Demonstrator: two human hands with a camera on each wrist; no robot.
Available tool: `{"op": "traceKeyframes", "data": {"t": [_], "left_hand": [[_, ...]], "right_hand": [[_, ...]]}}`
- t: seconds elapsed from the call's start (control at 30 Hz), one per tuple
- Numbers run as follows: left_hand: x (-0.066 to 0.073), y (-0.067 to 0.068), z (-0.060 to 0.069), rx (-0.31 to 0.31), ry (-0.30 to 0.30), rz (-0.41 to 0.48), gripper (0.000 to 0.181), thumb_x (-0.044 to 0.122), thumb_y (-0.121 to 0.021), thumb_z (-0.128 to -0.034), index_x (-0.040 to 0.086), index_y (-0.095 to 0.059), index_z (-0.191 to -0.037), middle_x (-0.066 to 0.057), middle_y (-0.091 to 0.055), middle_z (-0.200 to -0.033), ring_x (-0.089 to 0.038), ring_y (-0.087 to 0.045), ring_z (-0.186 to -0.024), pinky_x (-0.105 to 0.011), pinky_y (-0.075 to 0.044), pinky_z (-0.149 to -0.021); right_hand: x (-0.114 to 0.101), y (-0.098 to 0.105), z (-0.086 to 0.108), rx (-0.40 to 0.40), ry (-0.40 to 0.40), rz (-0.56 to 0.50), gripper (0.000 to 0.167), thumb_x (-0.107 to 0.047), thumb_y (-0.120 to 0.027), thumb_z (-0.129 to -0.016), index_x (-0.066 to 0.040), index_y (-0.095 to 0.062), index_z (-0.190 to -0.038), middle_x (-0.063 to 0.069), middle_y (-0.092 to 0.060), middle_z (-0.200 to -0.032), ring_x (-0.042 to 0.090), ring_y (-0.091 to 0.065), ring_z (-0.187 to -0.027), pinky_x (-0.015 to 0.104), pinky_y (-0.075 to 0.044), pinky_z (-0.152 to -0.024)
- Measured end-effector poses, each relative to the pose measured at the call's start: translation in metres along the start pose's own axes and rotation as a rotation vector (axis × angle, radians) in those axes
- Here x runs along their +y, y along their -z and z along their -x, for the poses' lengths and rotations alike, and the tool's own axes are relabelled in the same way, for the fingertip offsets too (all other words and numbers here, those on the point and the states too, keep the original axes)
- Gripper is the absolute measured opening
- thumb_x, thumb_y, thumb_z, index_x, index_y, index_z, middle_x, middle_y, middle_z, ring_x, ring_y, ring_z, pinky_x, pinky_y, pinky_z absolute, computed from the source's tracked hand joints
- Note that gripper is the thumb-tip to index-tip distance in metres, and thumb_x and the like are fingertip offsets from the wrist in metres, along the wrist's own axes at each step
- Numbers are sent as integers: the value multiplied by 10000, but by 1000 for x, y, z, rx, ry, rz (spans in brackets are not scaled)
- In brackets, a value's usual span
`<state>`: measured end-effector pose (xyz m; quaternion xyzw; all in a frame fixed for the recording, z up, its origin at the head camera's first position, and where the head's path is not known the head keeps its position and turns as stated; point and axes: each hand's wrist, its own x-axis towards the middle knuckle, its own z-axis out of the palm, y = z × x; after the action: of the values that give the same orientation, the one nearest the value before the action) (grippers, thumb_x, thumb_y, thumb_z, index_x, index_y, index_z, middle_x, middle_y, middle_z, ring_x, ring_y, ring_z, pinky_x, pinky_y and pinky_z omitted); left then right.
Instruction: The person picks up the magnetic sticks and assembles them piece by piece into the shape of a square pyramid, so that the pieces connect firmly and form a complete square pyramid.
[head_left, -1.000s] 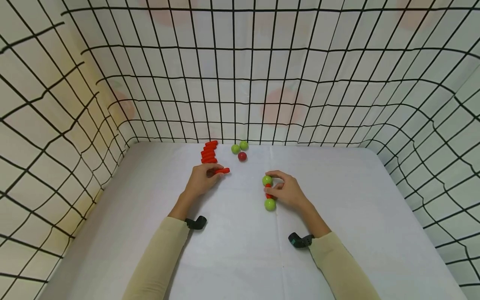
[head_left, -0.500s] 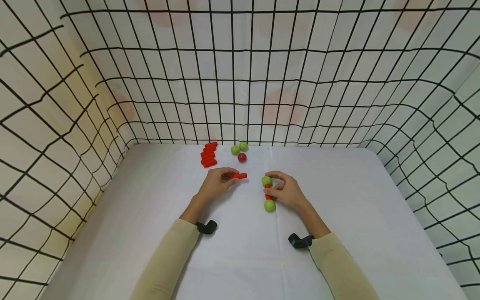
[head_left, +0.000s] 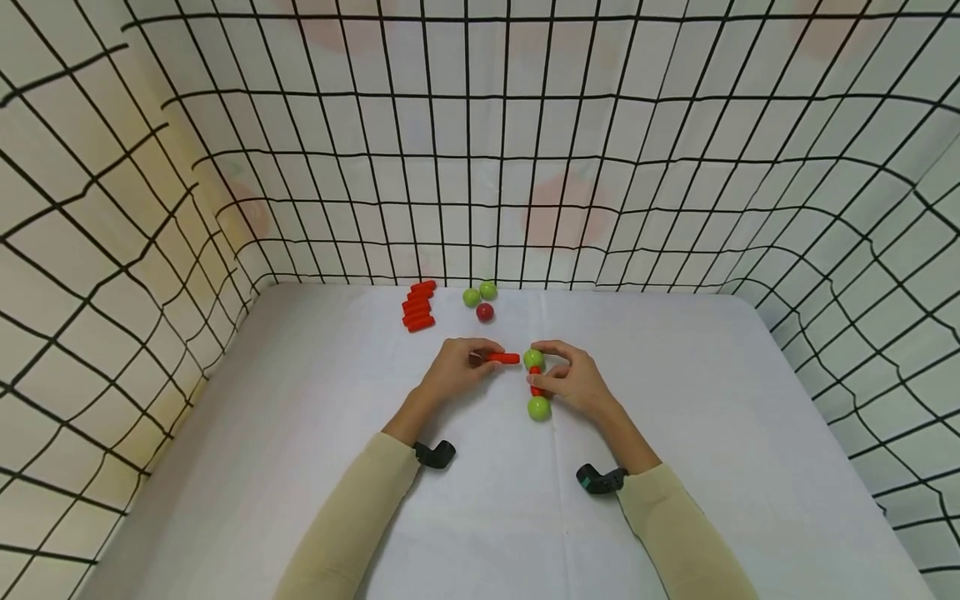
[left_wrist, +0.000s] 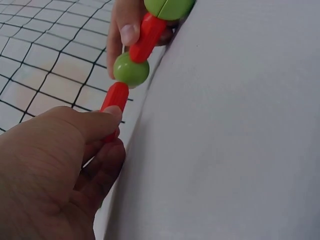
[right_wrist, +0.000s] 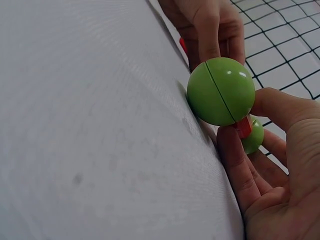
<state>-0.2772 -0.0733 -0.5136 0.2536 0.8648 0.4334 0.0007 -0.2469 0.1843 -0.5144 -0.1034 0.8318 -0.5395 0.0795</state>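
Note:
My left hand (head_left: 459,367) pinches a red rod (head_left: 507,358) between thumb and fingers, its free end pointing right at a green ball. In the left wrist view the tip of that rod (left_wrist: 116,95) is at the far green ball (left_wrist: 131,69); whether it touches I cannot tell. My right hand (head_left: 576,382) holds a piece made of a red stick (head_left: 535,386) with a green ball at each end, the far ball (head_left: 533,359) and the near ball (head_left: 538,408). Its fingers cover part of the stick. The near ball (right_wrist: 221,91) looks large in the right wrist view.
Several red rods (head_left: 417,308) lie in a row at the back left of the white table (head_left: 465,517). Beside them are two green balls (head_left: 471,297) and a dark red ball (head_left: 485,312). Black wire mesh (head_left: 480,158) stands around the back and sides.
My left hand has moved right with the red rod, away from the row of rods and up close to the far green ball. The right hand has stayed in place with its piece.

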Motion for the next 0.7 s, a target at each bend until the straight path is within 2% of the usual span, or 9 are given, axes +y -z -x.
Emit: {"op": "traceKeyframes", "data": {"t": [0.2, 0.33, 0.43, 0.53, 0.57, 0.63, 0.7], "left_hand": [[1, -3, -1, 2, 29, -9, 248, 179, -771, -939, 159, -765, -1186, 20, -773, -1096, -105, -706, -972, -278, -599, -923], [2, -4, -1, -9, 45, -28, 249, 196, -764, -947, 168, -764, -1195, 31, -773, -1089, -100, -699, -973, -267, -593, -926], [2, -4, -2, -9, 44, -36, 248, 201, -763, -948, 168, -765, -1194, 29, -776, -1081, -108, -698, -968, -270, -594, -923], [0, -5, -2, -11, 49, -39, 250, 209, -768, -944, 176, -767, -1192, 33, -775, -1083, -109, -699, -964, -266, -594, -917], [0, -5, -2, -13, 49, -35, 251, 205, -769, -943, 174, -767, -1192, 29, -775, -1083, -114, -700, -965, -271, -595, -918], [-1, -5, -2, -11, 50, -25, 251, 194, -770, -941, 168, -767, -1191, 21, -775, -1079, -123, -703, -963, -282, -598, -918], [-1, -6, -1, -4, 49, -16, 252, 188, -774, -937, 164, -768, -1188, 15, -776, -1071, -130, -708, -955, -292, -602, -915]], "right_hand": [[-3, -1, 1, 4, -6, 7, 559, -193, -810, -895, -147, -589, -1406, 149, -762, -1008, 159, -671, -662, 235, -516, -690], [-6, -2, 1, 4, -7, -5, 546, -188, -814, -890, -152, -600, -1391, 169, -755, -1044, 170, -673, -666, 238, -523, -692], [-5, -2, -1, 2, -6, -11, 535, -195, -800, -906, -147, -594, -1397, 160, -710, -1224, 166, -675, -661, 242, -546, -675], [-1, -2, -5, 23, 8, -7, 483, -203, -757, -946, -126, -594, -1393, 132, -648, -1343, 169, -635, -596, 245, -542, -597], [0, -3, -6, 39, 12, 1, 454, -209, -743, -958, -128, -603, -1381, 112, -643, -1346, 177, -613, -565, 243, -530, -562], [1, -3, -9, 75, 24, 28, 391, -227, -719, -975, -135, -628, -1345, 105, -685, -1245, 196, -573, -531, 244, -500, -515], [2, -5, -12, 103, 52, 66, 349, -241, -712, -978, -130, -656, -1304, 100, -704, -1175, 213, -579, -578, 266, -501, -519]]}}
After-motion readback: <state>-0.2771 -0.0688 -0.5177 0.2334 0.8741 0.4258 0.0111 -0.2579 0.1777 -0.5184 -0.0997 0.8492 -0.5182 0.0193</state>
